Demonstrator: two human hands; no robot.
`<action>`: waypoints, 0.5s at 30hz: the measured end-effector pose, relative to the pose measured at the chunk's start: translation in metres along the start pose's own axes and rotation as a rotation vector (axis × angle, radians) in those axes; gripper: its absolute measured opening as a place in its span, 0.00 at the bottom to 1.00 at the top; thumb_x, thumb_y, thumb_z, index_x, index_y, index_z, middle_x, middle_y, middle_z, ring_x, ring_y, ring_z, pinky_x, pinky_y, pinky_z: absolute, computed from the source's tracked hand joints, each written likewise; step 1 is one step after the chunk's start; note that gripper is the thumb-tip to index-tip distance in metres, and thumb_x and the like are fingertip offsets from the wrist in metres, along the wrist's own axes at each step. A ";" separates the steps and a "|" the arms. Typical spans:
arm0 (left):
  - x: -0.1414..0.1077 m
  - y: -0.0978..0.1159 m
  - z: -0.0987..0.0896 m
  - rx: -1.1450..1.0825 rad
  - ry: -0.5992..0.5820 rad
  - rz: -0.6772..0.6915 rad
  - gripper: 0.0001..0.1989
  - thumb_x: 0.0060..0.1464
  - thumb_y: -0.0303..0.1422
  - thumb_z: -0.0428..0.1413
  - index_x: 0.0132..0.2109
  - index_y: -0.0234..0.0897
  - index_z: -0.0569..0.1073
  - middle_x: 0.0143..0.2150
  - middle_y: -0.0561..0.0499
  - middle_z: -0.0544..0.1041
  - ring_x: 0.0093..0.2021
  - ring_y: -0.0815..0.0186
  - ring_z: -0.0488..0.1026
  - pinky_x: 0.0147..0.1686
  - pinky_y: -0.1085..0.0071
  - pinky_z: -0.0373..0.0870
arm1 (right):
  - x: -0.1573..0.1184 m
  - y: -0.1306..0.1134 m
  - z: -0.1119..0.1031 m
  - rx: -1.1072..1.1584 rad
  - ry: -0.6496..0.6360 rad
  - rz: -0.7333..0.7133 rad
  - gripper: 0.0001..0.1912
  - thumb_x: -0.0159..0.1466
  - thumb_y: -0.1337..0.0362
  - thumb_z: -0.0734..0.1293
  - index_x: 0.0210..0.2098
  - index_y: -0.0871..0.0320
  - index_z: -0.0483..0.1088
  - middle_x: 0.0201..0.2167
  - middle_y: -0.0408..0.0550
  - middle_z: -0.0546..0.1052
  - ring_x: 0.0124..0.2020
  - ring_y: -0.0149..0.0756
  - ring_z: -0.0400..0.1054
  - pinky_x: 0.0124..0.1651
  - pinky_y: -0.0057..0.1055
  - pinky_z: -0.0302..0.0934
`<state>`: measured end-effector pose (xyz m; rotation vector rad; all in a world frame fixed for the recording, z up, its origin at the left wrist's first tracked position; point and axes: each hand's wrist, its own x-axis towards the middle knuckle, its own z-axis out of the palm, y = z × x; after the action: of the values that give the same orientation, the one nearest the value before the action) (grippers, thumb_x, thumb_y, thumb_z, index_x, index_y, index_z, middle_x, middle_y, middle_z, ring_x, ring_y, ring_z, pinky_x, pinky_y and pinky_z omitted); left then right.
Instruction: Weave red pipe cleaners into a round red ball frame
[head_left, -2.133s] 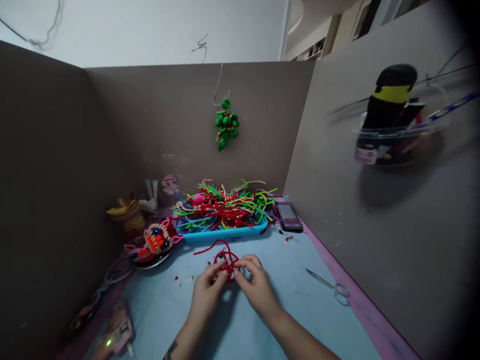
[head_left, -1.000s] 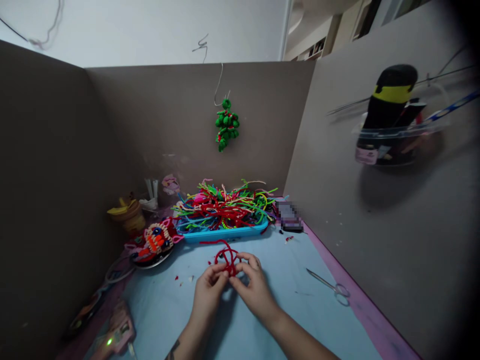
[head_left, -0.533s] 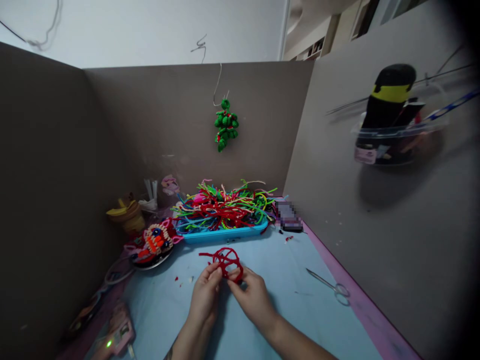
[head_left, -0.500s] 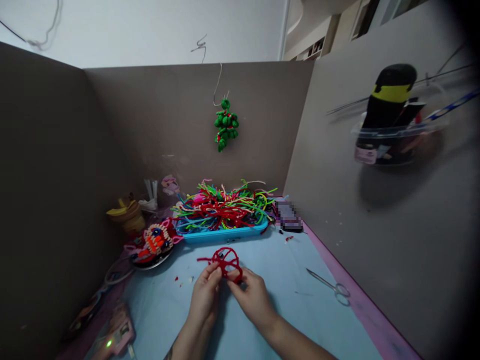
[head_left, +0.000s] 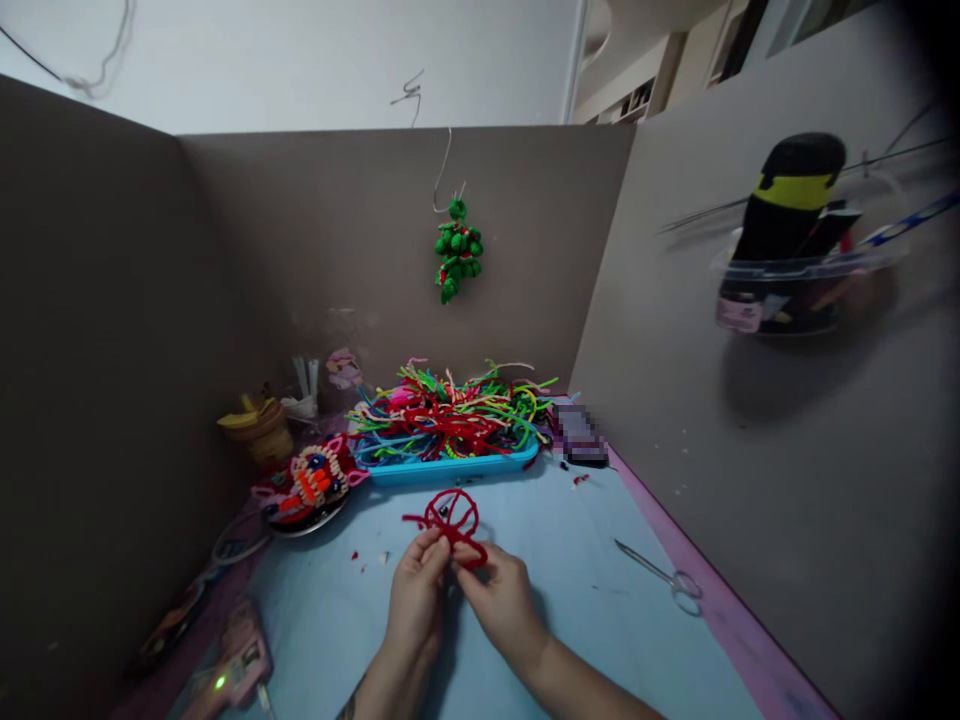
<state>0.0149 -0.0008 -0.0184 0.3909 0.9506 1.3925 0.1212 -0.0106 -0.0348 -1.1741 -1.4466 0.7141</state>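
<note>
Both hands meet over the blue table cover, working on a red fuzzy cord [head_left: 452, 513] bent into a ring with crossing strands and a loose tail to the left. My left hand [head_left: 417, 590] pinches it at the lower left, thumb against forefinger. At the lower right, my right hand [head_left: 504, 598] is closed on a loop of the same cord. The fingertips nearly touch, and they cover part of the cord where the strands join.
Behind the hands stands a blue tray [head_left: 450, 470] heaped with colourful fuzzy strands. A beaded red figure [head_left: 315, 482] sits at left, scissors [head_left: 660, 575] lie at right, and a pink glue gun [head_left: 244, 660] is at lower left. A green ornament [head_left: 458, 250] hangs on the back panel.
My fingertips have drawn a little closer together on the red cord, and its lower right loop looks flatter. The whole view has shifted slightly.
</note>
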 end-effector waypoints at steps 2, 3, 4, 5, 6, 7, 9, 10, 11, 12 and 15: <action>0.001 0.000 -0.001 0.015 -0.009 0.006 0.18 0.30 0.30 0.71 0.30 0.33 0.73 0.24 0.51 0.80 0.24 0.70 0.74 0.29 0.75 0.68 | 0.002 -0.002 -0.003 -0.079 -0.021 -0.060 0.09 0.57 0.72 0.65 0.32 0.57 0.77 0.32 0.49 0.81 0.36 0.41 0.75 0.42 0.34 0.67; 0.001 -0.001 -0.001 0.019 -0.005 0.009 0.17 0.30 0.30 0.71 0.30 0.33 0.73 0.23 0.52 0.79 0.23 0.70 0.73 0.28 0.75 0.68 | 0.002 -0.002 -0.005 -0.105 -0.035 -0.084 0.10 0.57 0.73 0.64 0.33 0.57 0.77 0.32 0.50 0.81 0.36 0.41 0.75 0.42 0.34 0.67; 0.001 -0.001 -0.002 0.018 0.003 0.012 0.18 0.30 0.29 0.71 0.30 0.33 0.73 0.23 0.52 0.79 0.23 0.70 0.73 0.28 0.75 0.67 | 0.003 -0.003 -0.006 -0.117 -0.049 -0.101 0.11 0.56 0.73 0.64 0.33 0.57 0.76 0.33 0.50 0.81 0.37 0.41 0.74 0.42 0.35 0.67; 0.002 0.000 -0.002 0.019 0.009 0.015 0.18 0.29 0.29 0.71 0.31 0.34 0.73 0.22 0.53 0.78 0.23 0.70 0.73 0.28 0.75 0.67 | 0.003 -0.003 -0.007 -0.119 -0.065 -0.111 0.11 0.56 0.74 0.64 0.33 0.57 0.76 0.33 0.50 0.81 0.37 0.41 0.74 0.42 0.35 0.66; 0.002 0.000 -0.002 0.023 0.010 0.021 0.19 0.29 0.29 0.71 0.32 0.34 0.74 0.22 0.54 0.78 0.23 0.70 0.73 0.28 0.75 0.67 | 0.004 -0.003 -0.007 -0.115 -0.080 -0.113 0.12 0.55 0.75 0.63 0.33 0.57 0.76 0.34 0.50 0.81 0.38 0.41 0.74 0.43 0.34 0.66; 0.002 0.001 -0.002 0.037 0.009 0.029 0.20 0.28 0.29 0.71 0.32 0.34 0.74 0.23 0.53 0.79 0.23 0.70 0.73 0.28 0.75 0.67 | 0.004 -0.003 -0.008 -0.107 -0.094 -0.108 0.12 0.54 0.76 0.63 0.33 0.57 0.75 0.34 0.50 0.81 0.38 0.41 0.74 0.43 0.34 0.66; 0.002 0.002 -0.002 0.101 -0.003 0.056 0.20 0.29 0.32 0.71 0.32 0.34 0.74 0.23 0.51 0.79 0.23 0.68 0.74 0.28 0.74 0.66 | 0.005 -0.004 -0.009 -0.078 -0.123 -0.068 0.10 0.54 0.75 0.64 0.31 0.58 0.75 0.33 0.49 0.80 0.38 0.41 0.73 0.43 0.34 0.65; 0.003 0.003 -0.002 0.144 -0.012 0.075 0.19 0.30 0.33 0.71 0.32 0.34 0.74 0.24 0.50 0.80 0.24 0.67 0.74 0.29 0.73 0.66 | 0.006 -0.005 -0.010 -0.052 -0.134 -0.028 0.09 0.55 0.74 0.64 0.30 0.58 0.75 0.32 0.49 0.80 0.37 0.41 0.73 0.43 0.34 0.65; 0.004 0.004 -0.003 0.185 -0.017 0.095 0.19 0.31 0.35 0.71 0.31 0.34 0.73 0.24 0.49 0.80 0.25 0.67 0.74 0.29 0.73 0.66 | 0.006 -0.006 -0.012 -0.021 -0.143 0.020 0.07 0.56 0.73 0.65 0.30 0.58 0.75 0.31 0.49 0.80 0.36 0.40 0.73 0.42 0.33 0.65; 0.004 0.004 -0.003 0.220 -0.021 0.117 0.19 0.32 0.36 0.71 0.31 0.34 0.73 0.25 0.49 0.80 0.26 0.66 0.75 0.30 0.73 0.66 | 0.008 -0.007 -0.013 0.008 -0.148 0.068 0.06 0.57 0.72 0.65 0.30 0.58 0.75 0.30 0.48 0.80 0.34 0.39 0.73 0.41 0.33 0.65; 0.006 0.004 -0.006 0.294 -0.043 0.167 0.19 0.33 0.38 0.70 0.32 0.35 0.74 0.26 0.49 0.80 0.27 0.66 0.75 0.30 0.73 0.65 | 0.012 -0.009 -0.018 0.044 -0.117 0.129 0.04 0.58 0.69 0.66 0.30 0.58 0.75 0.29 0.47 0.78 0.32 0.38 0.72 0.37 0.31 0.64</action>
<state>0.0071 0.0044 -0.0210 0.7322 1.1113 1.3902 0.1372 -0.0056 -0.0177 -1.2170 -1.4534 0.9122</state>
